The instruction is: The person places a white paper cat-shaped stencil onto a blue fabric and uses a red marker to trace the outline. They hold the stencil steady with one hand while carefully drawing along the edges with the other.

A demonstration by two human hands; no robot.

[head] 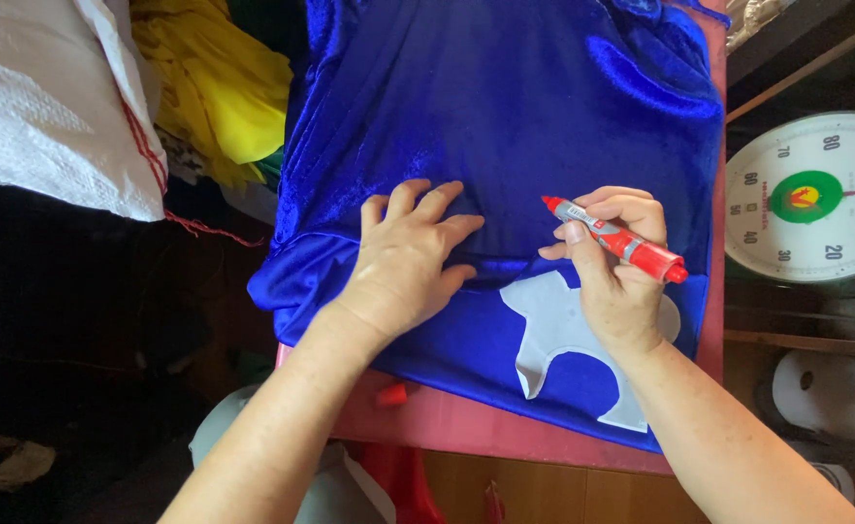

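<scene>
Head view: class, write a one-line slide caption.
Left hand flattens blue velvet fabric; right hand holds a red marker above a white pattern piece.

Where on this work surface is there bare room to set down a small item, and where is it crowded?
Free: the red table edge below the blue velvet fabric, and the smooth fabric above both hands. Crowded: around the left hand, the right hand holding the red marker, and the white paper pattern.
</scene>
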